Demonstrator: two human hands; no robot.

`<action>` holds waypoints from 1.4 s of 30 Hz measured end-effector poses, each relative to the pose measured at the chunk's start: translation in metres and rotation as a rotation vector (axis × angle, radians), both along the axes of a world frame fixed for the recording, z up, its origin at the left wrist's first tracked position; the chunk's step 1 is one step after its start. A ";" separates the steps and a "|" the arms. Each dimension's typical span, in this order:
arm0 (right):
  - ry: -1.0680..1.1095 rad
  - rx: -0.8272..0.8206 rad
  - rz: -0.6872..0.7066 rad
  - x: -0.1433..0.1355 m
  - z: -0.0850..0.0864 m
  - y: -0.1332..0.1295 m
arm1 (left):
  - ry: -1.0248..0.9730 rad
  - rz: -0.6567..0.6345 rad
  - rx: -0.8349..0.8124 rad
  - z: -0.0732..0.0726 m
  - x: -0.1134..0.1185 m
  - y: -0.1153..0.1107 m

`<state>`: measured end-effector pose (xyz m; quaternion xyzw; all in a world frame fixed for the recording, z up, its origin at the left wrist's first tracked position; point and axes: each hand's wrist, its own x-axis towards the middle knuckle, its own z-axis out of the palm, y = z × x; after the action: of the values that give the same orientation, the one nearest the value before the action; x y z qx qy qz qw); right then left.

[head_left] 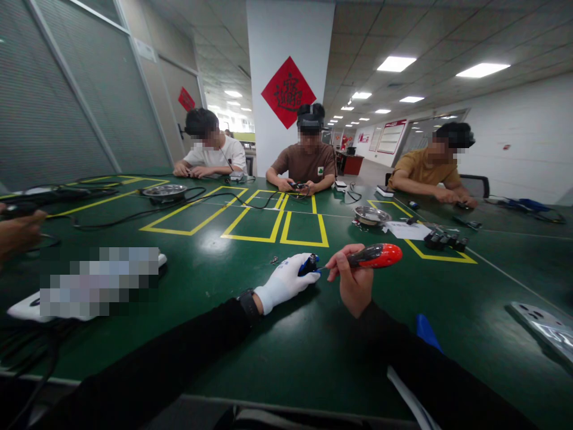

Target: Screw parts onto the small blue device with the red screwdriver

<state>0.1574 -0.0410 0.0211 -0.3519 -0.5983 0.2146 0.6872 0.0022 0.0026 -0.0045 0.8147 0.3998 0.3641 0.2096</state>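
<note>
My left hand (286, 279), in a white glove, is closed around a small black and blue part (310, 264) just above the green table (250, 364). In my bare right hand (351, 278) is a screwdriver (378, 255) with a red and black handle, its shaft directed left at the part. The tip meets or nearly meets the part; the exact contact is too small to tell. A few tiny metal pieces (274, 260) lie on the table just beyond my left hand.
Metal bowls (372, 216) stand farther back, with black parts (445, 240) on the right. A blue object (427, 334) lies by my right forearm. A pixelated white object (102, 283) is at left. Three people sit opposite; another person's hand (20, 233) shows at far left.
</note>
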 end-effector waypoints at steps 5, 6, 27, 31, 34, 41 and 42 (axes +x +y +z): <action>0.035 -0.063 0.038 0.001 0.005 0.001 | -0.010 0.013 -0.075 0.004 0.000 0.001; 0.044 -0.083 0.059 0.001 0.007 0.002 | -0.019 0.015 -0.095 0.004 0.000 0.001; 0.115 -0.075 0.363 -0.004 0.018 0.004 | -0.041 0.023 -0.081 0.006 0.001 -0.001; 0.155 -0.062 0.362 -0.003 0.012 0.006 | -0.045 -0.003 -0.063 0.005 0.000 -0.001; 0.127 -0.024 0.327 -0.003 0.010 0.007 | -0.026 -0.006 -0.083 0.008 0.000 -0.002; 0.023 -0.027 0.293 -0.004 0.019 -0.002 | -0.027 -0.019 -0.068 0.008 0.001 -0.002; 0.006 -0.037 0.298 -0.004 0.019 -0.002 | -0.032 -0.017 -0.075 0.007 0.001 -0.002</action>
<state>0.1537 -0.0433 0.0399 -0.2712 -0.6376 0.3262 0.6430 0.0029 0.0007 0.0028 0.8036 0.4028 0.3601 0.2496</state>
